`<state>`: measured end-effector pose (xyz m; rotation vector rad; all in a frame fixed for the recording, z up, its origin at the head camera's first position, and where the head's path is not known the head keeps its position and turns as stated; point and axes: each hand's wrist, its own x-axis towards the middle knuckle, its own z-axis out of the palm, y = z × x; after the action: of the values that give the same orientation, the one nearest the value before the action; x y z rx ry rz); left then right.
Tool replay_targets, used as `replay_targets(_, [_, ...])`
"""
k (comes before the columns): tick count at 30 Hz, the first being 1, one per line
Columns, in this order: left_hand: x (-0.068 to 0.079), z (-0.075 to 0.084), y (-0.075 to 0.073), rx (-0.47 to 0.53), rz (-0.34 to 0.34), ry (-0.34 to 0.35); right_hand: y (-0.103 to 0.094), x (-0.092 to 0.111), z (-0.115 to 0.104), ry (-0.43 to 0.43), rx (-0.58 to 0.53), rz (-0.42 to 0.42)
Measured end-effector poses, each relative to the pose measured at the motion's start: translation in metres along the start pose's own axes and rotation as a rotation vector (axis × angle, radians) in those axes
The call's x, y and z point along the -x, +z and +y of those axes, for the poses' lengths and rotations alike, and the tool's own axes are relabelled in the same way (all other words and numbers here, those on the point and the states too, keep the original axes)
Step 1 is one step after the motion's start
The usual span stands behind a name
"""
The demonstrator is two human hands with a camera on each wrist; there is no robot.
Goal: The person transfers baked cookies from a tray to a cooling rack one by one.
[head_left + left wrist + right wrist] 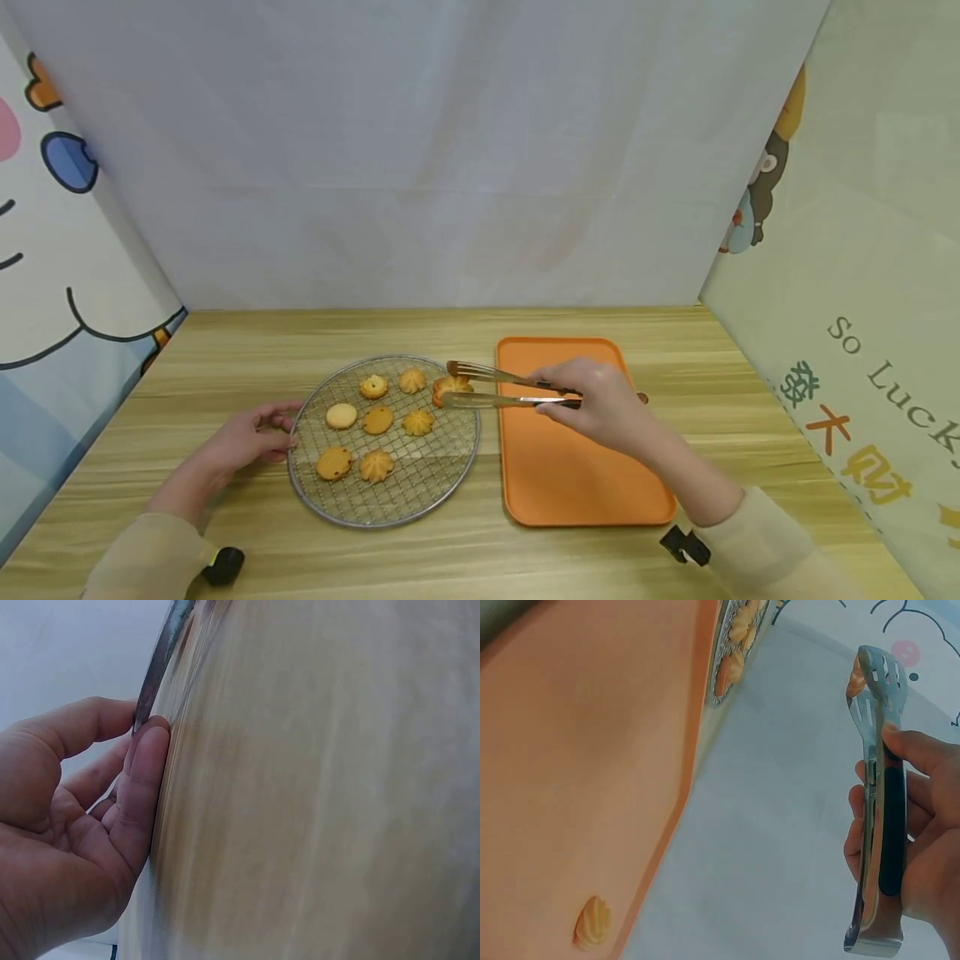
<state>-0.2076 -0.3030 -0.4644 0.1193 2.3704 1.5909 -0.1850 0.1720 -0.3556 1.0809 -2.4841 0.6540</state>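
My left hand is at the left rim of a round wire cooling rack. In the left wrist view, its thumb and forefinger pinch the metal rim. My right hand grips a pair of metal tongs with dark handles. A browned cookie sits between the slotted tips, which in the head view are over the rack's upper right part. Several small cookies, such as a pale round one and a piped one, lie on the mesh.
To the right of the rack lies an orange rectangular tray, partly covered by my right hand. A piped cookie lies on it in the right wrist view. Beneath is a wood-grain tabletop, with a pale curtain behind.
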Motion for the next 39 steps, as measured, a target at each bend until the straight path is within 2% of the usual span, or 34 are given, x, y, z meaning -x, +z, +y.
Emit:
replay_targets(5, [0.000,0.000,0.000,0.006,0.000,0.003,0.016,-0.002,-0.004,-0.016,0.015,-0.011])
replay_targets(18, [-0.001,-0.003,0.000,0.009,-0.005,-0.001,0.048,-0.005,-0.015,0.001,0.019,-0.189])
replay_targets(28, [-0.002,-0.002,-0.001,0.001,-0.008,-0.004,0.065,-0.010,-0.018,0.014,0.039,-0.267])
replay_targets(39, [-0.001,-0.001,0.000,0.006,-0.005,-0.008,0.076,-0.014,-0.015,-0.019,0.064,-0.331])
